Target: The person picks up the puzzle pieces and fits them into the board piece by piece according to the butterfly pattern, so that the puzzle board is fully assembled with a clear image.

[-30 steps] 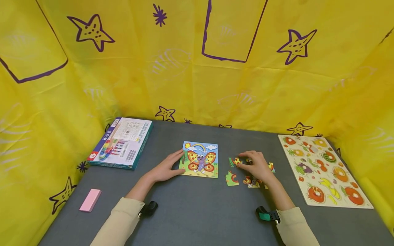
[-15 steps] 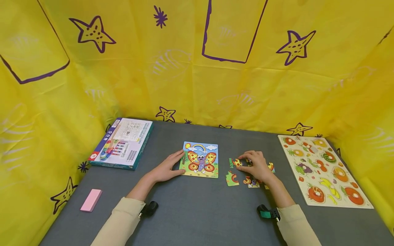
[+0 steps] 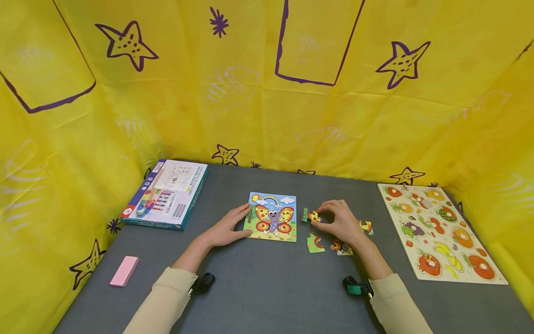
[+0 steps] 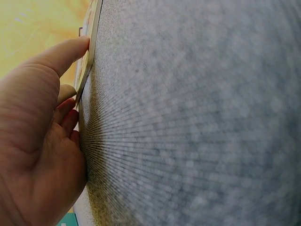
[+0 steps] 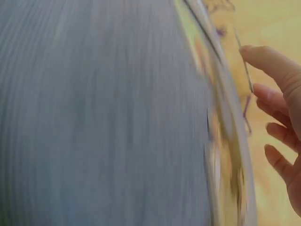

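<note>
In the head view my right hand pinches a jigsaw piece, green and yellow-red, between thumb and fingers. The piece shows edge-on in the right wrist view, as a thin sliver raised off the table. My left hand rests at the left side of a square butterfly picture board; its thumb touches the board's edge in the left wrist view. Below the right hand lie a green piece with a red arc and a butterfly piece. Another piece shows past the wrist.
A fruit puzzle board lies at the right. On the left are a flat boxed toy and a pink block. Yellow cloth with drawn stars hangs around the dark grey table.
My right hand has picked up the green and yellow-red jigsaw piece and moved it slightly left, toward the butterfly board. My left hand stays at the board.
</note>
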